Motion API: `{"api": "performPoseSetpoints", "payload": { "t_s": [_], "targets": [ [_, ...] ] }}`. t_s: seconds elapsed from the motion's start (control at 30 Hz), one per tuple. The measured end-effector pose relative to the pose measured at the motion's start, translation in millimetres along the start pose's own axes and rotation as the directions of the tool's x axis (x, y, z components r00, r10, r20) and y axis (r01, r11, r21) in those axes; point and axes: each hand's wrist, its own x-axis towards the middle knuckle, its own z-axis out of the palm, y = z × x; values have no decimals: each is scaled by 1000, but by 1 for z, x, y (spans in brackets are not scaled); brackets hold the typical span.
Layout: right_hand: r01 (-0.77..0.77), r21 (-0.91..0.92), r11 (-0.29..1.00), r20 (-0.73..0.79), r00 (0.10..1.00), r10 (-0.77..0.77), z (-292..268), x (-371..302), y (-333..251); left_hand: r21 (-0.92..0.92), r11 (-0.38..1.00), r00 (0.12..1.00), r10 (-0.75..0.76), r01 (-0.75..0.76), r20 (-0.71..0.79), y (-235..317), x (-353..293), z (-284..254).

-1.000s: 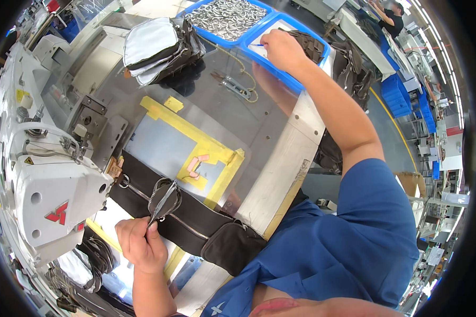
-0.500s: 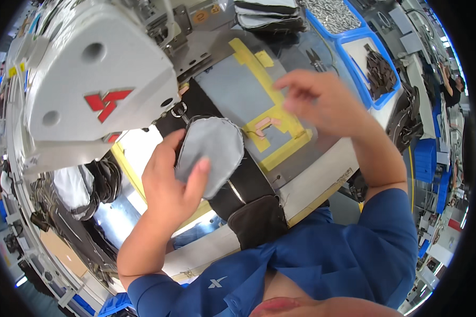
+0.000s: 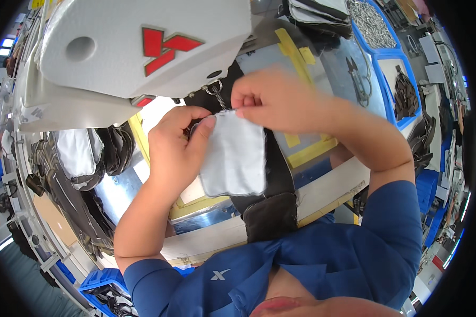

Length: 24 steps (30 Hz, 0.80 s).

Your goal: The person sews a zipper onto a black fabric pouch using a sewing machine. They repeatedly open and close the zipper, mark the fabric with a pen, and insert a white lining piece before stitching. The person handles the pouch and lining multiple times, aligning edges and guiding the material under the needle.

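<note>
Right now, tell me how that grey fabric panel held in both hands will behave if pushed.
The grey fabric panel is probably floppy: it hangs from the left hand and right hand. Likely light, pinched by fingertips alone. It would probably crumple, not slide.

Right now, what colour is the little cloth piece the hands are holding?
Light grey. The cloth piece, pinched between the left hand and right hand, shows best in the head view.
</note>
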Motion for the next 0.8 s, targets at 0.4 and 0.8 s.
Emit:
{"api": "performPoseSetpoints", "payload": {
  "t_s": [0.4,0.8],
  "targets": [
    [10,64,998,-135,991,-1,11,8,12,-126,970,977,-211,208,-16,-3,0,8],
    [154,-312,937,-177,960,-217,6,44,28,6,955,954,-297,298,-38,-4,38,1]
  ]
}}
